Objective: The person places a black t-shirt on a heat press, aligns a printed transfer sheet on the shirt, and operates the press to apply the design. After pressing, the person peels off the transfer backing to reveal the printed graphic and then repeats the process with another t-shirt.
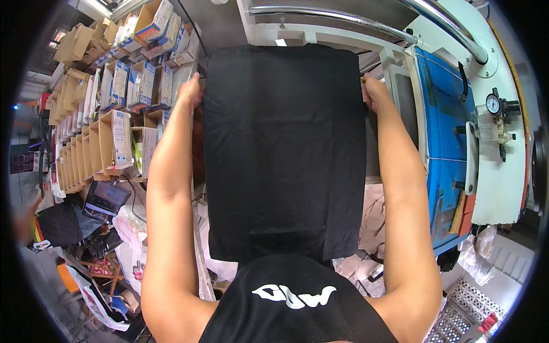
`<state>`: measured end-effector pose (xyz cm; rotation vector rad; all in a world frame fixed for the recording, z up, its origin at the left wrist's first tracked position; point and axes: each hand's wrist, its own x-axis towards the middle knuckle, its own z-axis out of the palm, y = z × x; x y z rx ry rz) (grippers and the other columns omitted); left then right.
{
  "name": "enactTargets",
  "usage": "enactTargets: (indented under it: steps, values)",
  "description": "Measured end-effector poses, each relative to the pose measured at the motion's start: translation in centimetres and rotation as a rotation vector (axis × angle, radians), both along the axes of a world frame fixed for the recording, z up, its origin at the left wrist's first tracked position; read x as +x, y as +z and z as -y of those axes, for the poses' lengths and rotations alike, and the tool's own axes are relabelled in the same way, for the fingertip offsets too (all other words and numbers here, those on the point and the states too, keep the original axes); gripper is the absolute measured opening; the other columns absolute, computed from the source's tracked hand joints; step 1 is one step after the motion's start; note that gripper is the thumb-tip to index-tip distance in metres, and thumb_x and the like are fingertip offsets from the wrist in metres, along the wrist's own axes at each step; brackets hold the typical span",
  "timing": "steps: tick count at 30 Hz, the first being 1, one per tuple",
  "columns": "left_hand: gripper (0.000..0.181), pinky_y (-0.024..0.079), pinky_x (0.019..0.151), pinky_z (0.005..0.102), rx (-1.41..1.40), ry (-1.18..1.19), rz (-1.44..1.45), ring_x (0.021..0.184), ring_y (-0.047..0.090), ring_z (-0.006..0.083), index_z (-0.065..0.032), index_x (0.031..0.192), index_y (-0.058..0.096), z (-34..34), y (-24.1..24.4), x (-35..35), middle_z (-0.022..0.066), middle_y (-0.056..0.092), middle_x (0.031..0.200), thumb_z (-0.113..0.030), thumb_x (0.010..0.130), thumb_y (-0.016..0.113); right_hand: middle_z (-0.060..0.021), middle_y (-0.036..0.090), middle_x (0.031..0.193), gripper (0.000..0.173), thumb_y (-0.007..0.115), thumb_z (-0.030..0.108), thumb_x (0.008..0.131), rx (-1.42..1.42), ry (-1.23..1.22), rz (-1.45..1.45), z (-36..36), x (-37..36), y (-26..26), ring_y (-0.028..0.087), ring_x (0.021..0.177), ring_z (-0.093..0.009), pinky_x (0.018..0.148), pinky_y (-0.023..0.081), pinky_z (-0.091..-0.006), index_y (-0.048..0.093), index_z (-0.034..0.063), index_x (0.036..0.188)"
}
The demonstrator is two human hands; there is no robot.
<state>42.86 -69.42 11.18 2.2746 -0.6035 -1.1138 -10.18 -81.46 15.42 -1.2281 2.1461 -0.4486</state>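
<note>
A black cloth (285,150), perhaps a garment, lies spread out flat in front of me, with faint creases across its middle. My left hand (191,91) grips its left edge near the far end, the fingers partly hidden at the side. On the opposite edge, at about the same height, my right hand (374,92) has its fingers curled at the cloth's border. The cloth covers whatever supports it. Its near end reaches my black top with a white print.
Cardboard bins (92,150) fill shelving at left, above a tablet-like screen (106,196). Chrome bars (326,15) cross behind the cloth. At right stand a blue-covered machine part (446,137) and a pressure gauge (493,103). Beige fabric (373,218) lies under my right arm.
</note>
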Motion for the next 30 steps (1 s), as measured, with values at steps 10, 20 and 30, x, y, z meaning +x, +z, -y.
enactTargets:
  steps: [10, 20, 30]
  values:
    - [0.054, 0.051, 0.090, 0.0361, -0.511, 0.216, -0.182, 0.103, 0.066, 0.0254, 0.0058, 0.130, 0.057, -2.1, -1.4, -2.7, 0.0161, 0.066, 0.122, -0.036, 0.097, 0.063, -0.0132, 0.071, 0.106, 0.036, 0.067, 0.029, 0.094, -0.322, -0.066, 0.376, -2.9, -1.7, -3.0, 0.066, 0.098, -0.023, 0.089, 0.049, -0.0346, 0.067, -0.0010, 0.113]
    - [0.034, 0.050, 0.089, 0.0280, -0.483, -0.035, -0.572, 0.100, 0.063, 0.0120, 0.0030, 0.121, 0.063, -33.8, 1.5, -10.7, 0.0054, 0.068, 0.108, -0.023, 0.099, 0.062, -0.0135, 0.070, 0.104, 0.048, 0.050, 0.038, 0.104, -0.045, -0.001, 0.572, -35.4, -7.8, -1.2, 0.064, 0.099, -0.021, 0.089, 0.047, -0.0333, 0.064, -0.0072, 0.111]
    - [0.017, 0.057, 0.081, 0.0311, -0.261, 0.052, -0.968, 0.087, 0.070, 0.0169, -0.0016, 0.107, 0.065, -41.7, 3.9, -9.5, 0.0077, 0.072, 0.100, -0.013, 0.094, 0.067, -0.0083, 0.070, 0.105, 0.017, 0.066, 0.018, 0.095, 0.071, -0.237, 1.199, -42.4, -12.0, 0.5, 0.065, 0.095, -0.017, 0.091, 0.050, -0.0315, 0.064, 0.0029, 0.103]
